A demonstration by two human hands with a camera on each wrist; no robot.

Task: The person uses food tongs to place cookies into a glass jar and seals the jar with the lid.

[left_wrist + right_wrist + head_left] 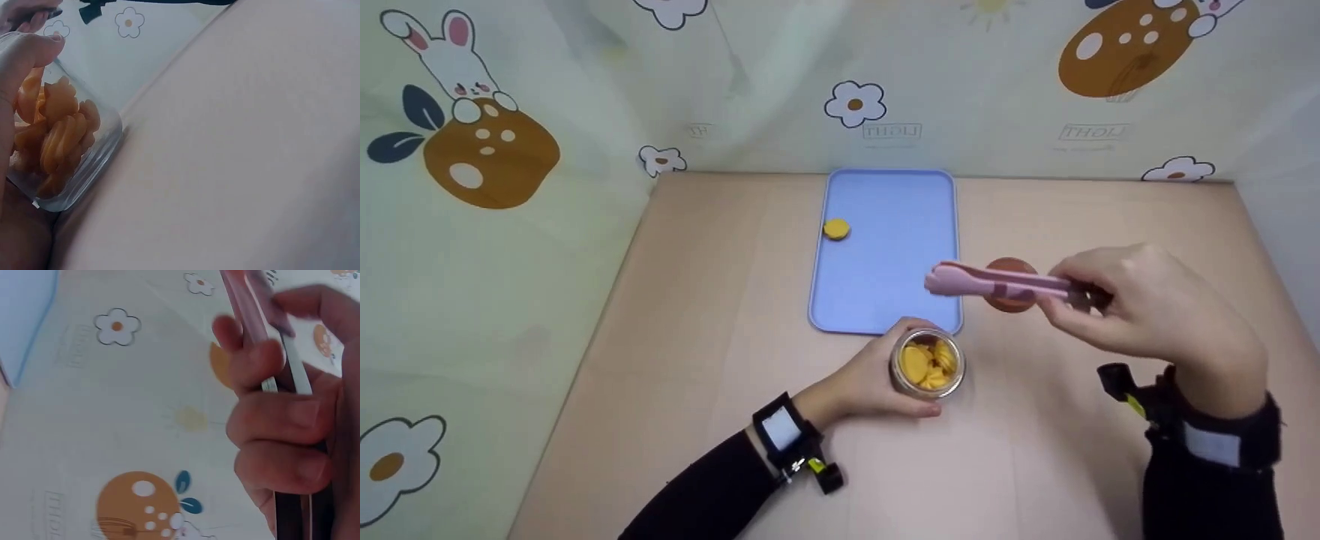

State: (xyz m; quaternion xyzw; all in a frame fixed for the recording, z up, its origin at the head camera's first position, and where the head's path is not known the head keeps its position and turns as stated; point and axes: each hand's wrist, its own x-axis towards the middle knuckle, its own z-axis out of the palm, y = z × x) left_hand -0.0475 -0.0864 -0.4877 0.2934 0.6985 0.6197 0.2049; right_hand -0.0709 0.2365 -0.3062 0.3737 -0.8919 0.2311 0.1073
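The left hand (877,379) reaches in from the lower left, forearm in a dark sleeve with a strapped wrist device, and its fingers curl round the side of a small clear glass jar (928,364) that stands upright on the table; the left wrist view shows the thumb pressed to the jar's smooth, transparent wall (84,163). Inside the grip, the jar is filled with ridged, wavy-edged yellow-orange slices (928,362). The right hand (1140,307) hovers above the table to the right of the jar, wrist bent inward, fingers and thumb closed round the dark rear end of a pair of pink tongs (997,283); the right wrist view shows several fingers (275,410) wrapped over the handle. The tongs look like smooth plastic, and their tips point left, away from the holding hand, over the near right edge of a pale blue tray (885,296) with rounded corners, just beyond the jar. Under the tongs' shaft a round reddish-brown lid (1011,271) lies flat on the table. Farther from both hands, one yellow slice (836,229) rests at the tray's left edge. The backdrop is a soft printed cloth (750,90) with flowers and rabbits; the word LIGHT appears on it in mirrored letters.
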